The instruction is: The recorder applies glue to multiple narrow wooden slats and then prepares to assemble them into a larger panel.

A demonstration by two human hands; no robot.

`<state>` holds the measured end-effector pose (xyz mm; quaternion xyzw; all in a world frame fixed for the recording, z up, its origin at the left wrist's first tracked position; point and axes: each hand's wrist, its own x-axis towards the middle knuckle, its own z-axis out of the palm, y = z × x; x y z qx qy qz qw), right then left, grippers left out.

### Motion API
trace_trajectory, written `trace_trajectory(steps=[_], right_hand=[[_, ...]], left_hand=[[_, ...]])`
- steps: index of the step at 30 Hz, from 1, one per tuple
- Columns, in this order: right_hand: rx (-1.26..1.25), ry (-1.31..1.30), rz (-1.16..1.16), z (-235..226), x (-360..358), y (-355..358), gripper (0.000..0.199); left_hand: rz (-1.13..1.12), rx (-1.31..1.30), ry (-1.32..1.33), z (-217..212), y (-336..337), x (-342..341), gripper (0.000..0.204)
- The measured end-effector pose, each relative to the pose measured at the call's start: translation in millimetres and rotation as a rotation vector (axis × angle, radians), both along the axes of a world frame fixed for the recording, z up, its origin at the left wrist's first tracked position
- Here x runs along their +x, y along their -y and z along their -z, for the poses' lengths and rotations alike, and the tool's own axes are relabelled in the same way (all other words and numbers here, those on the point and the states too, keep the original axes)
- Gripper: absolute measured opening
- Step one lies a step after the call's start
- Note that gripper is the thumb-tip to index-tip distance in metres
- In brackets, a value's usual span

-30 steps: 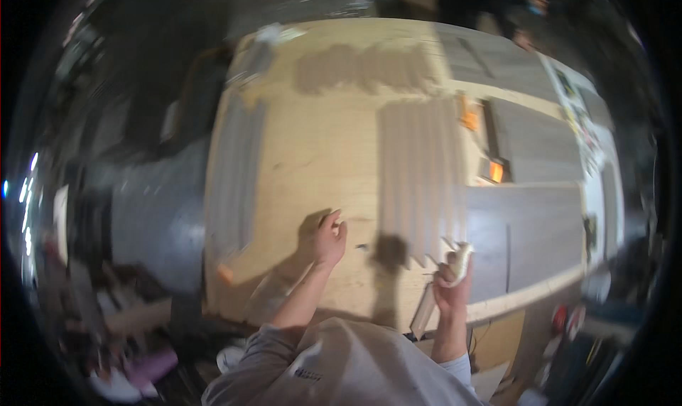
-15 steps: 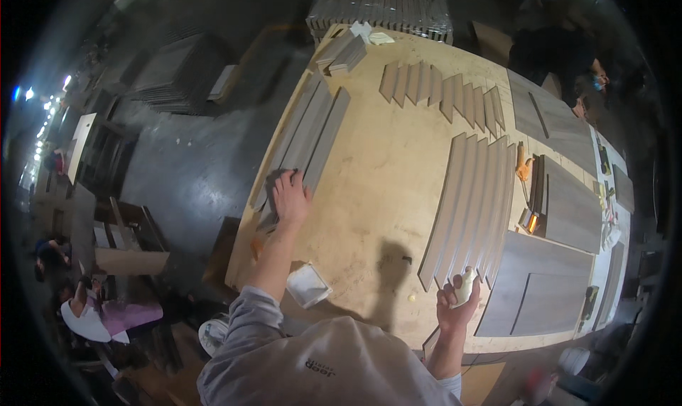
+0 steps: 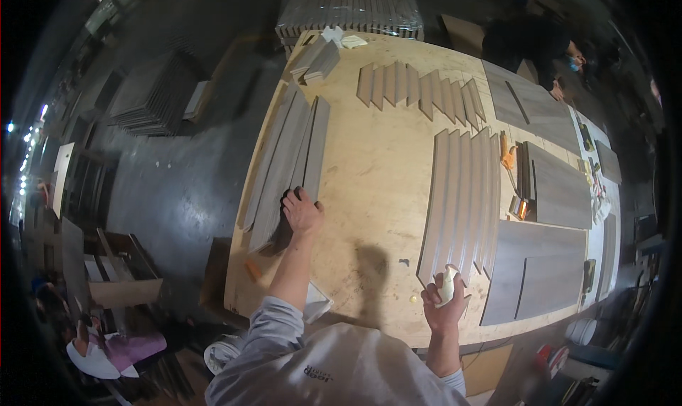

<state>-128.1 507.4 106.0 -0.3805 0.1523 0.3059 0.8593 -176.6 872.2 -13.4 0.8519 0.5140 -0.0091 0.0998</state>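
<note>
My left hand (image 3: 303,214) has its fingers curled round the near part of a long grey wood-grain strip (image 3: 317,136), at the right side of a group of strips (image 3: 273,164) on the table's left. A dark gap shows between this strip and its neighbour. My right hand (image 3: 443,308) is closed round a pale cream object (image 3: 447,287) with a narrow top; its exact kind is unclear. This hand is at the near end of a row of long strips (image 3: 458,200) lying side by side, with shiny lines along their edges.
Short angled strips (image 3: 419,90) lie in a row farther back on the wooden table (image 3: 369,171). Grey panels (image 3: 543,271) and an orange-handled tool (image 3: 507,154) are at right. A white container (image 3: 317,303) is by my left forearm. A co-worker's hand (image 3: 557,91) is at the far right.
My left hand has moved slightly right and its fingers have curled round the strip, which now stands apart from its neighbour. My right hand still holds the cream object. The view has shifted a little.
</note>
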Motion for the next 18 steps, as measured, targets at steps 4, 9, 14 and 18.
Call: trace_trajectory(steps=[4, 9, 14, 18], right_hand=[[0.045, 0.008, -0.02, 10, 1, 8, 0.026], [0.074, -0.014, -0.029, 12, 3, 11, 0.025], [0.082, -0.024, 0.063, 7, 5, 28, 0.022], [0.081, -0.035, 0.139, 15, 7, 48, 0.022]], left_hand=[[0.075, -0.093, 0.013, -12, 26, 6, 0.069], [0.095, -0.113, -0.041, -12, 53, 17, 0.072], [0.028, -0.276, 0.191, -30, 50, 18, 0.082], [0.242, -0.346, 0.466, -30, 84, 22, 0.074]])
